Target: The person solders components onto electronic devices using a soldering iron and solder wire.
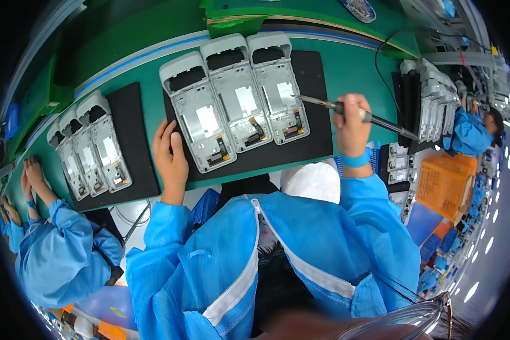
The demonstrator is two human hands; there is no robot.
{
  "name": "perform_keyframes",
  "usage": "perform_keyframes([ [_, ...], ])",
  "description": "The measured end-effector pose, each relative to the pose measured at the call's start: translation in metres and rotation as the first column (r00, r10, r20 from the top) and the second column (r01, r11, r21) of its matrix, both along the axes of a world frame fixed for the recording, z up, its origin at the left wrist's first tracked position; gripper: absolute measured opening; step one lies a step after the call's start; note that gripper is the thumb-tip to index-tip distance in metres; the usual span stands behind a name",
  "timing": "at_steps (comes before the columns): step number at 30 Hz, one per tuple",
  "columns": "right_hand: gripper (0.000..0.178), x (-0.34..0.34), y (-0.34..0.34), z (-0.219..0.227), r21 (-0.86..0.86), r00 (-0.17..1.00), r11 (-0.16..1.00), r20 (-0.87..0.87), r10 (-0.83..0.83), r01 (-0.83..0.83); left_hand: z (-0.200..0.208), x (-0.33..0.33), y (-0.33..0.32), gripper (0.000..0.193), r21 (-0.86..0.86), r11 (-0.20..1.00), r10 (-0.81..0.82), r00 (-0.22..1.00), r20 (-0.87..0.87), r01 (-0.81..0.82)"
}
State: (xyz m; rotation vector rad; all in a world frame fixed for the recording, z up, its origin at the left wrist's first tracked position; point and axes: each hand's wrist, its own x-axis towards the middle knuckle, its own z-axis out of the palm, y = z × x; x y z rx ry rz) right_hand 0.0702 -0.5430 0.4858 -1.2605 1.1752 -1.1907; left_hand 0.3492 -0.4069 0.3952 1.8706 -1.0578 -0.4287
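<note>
Three pale grey device housings lie side by side on a black mat (316, 73): a left housing (190, 105), a middle housing (232, 79) and a right housing (276, 73). Each has a frame-like opening at its far end, a white rectangle inside and a small board with an orange flex cable near the front. My left hand (171, 156) rests open beside the left housing, fingertips at its edge. In my right hand (354, 122) is a soldering iron (324, 103), its pointed metal tip over the right housing's inner side; I cannot tell whether it touches.
To the left, another black mat (127, 113) carries three similar housings (109, 144), near a co-worker in a blue jacket (68, 249). More housings (433, 105) stand grouped at the right. A black cord (382, 73) curves near my right hand. An orange crate (445, 184) stands beyond the table.
</note>
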Motion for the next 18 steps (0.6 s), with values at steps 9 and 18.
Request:
perform_keyframes([
  [9, 0.020, 0.044, -0.029, -0.022, -0.016, 0.999, 0.999, -0.037, 0.029, -0.029, -0.011, 0.000, 0.003, 0.031, -0.033, 0.999, 0.015, 0.998, -0.064, -0.017],
  [18, 0.018, 0.049, -0.040, -0.046, -0.156, 0.975, 0.987, -0.220, 0.006, -0.042, -0.007, -0.002, 0.002, 0.029, 0.019, 1.000, 0.022, 1.000, -0.022, -0.021],
])
